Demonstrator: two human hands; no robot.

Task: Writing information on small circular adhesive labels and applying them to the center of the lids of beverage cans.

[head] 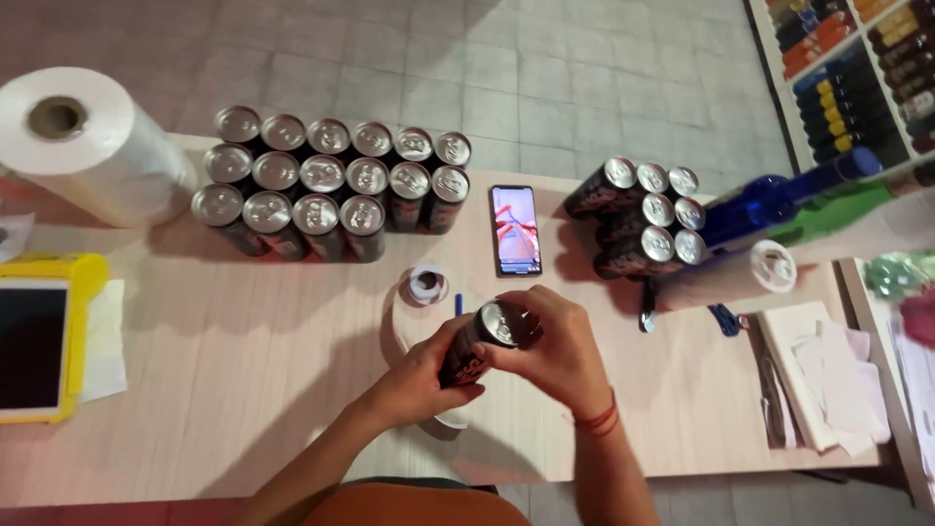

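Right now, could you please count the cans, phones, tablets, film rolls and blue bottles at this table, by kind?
Cans in the left block: 16
Cans in the right stack: 7 showing
Can being held: 1
Phone: 1
Tablet: 1
Film roll: 1
Blue bottle: 1
Total: 28

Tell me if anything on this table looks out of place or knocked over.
Nothing looks spilled or damaged. The big group of cans stands upright in neat rows. The smaller group of cans seems to lean in a stack. Both hands, left and right, hold one can tilted.
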